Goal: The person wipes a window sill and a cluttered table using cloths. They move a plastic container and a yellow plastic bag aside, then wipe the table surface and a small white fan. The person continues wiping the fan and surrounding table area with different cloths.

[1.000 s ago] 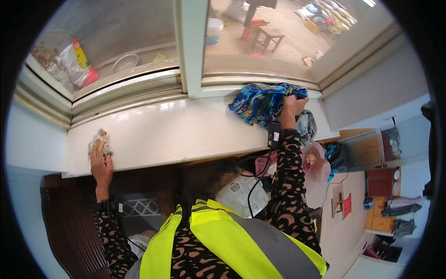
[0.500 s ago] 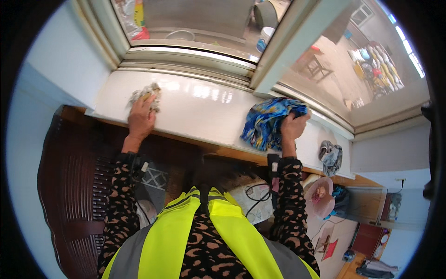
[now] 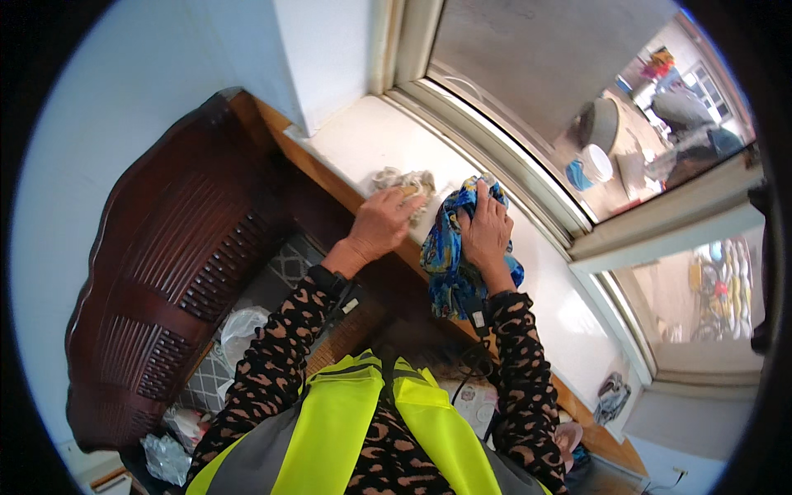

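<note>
On the white windowsill (image 3: 549,276), my left hand (image 3: 381,224) grips a crumpled off-white and brown rag (image 3: 422,186) near the sill's inner edge. Just to the right, my right hand (image 3: 487,229) presses down on a bunched blue cloth (image 3: 445,239) with a yellow pattern, its fingers closed over the folds. Part of that cloth hangs over the sill's front edge. The rag and the cloth lie close beside each other. Farther along the sill, at lower right, sits a crumpled grey cloth (image 3: 612,396) that neither hand touches.
A sliding window frame (image 3: 503,144) borders the sill's far side. Left of me stands a dark carved wooden bench (image 3: 157,289), with clear plastic bags (image 3: 243,330) on its seat. Outside the glass are a white bucket (image 3: 596,163) and a large round tub (image 3: 604,124).
My view has turned left, so the sill now runs diagonally. My hands have come close together, the rag and the blue cloth moving with them.
</note>
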`<state>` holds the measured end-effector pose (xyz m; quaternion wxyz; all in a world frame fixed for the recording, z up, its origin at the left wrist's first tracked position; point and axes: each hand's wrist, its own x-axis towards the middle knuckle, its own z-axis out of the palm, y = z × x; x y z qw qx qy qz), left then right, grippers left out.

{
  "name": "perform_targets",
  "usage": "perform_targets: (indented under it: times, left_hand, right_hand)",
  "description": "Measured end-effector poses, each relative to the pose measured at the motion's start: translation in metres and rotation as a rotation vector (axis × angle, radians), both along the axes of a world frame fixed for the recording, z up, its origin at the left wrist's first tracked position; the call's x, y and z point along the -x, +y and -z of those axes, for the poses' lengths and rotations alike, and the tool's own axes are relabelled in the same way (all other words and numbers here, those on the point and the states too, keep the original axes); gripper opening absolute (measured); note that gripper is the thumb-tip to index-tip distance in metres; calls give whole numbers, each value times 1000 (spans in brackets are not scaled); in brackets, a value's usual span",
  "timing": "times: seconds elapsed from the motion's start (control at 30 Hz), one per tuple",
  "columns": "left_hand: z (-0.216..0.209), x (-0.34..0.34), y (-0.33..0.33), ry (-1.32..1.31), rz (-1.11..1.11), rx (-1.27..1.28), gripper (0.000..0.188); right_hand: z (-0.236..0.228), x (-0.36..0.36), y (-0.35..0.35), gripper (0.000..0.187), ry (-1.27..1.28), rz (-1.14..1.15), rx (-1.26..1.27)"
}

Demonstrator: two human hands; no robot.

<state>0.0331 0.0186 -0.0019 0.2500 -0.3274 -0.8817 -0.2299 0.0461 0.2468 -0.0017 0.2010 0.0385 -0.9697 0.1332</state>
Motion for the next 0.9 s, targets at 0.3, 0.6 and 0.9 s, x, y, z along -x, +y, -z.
perform_targets:
  times: [0.3,0.6,0.9]
  left_hand:
    - [6,-6,-24,-169,-113,12,59]
    - [10,-11,-31,-97,9,38,58]
    - [-23,-39,23,-360,242,-309,51]
  right_hand:
    - [1,82,-45,61,-98,-212,-58]
    - [10,-6,-32,51,14,-333,32]
    - [5,-150,124,52,259,24,359]
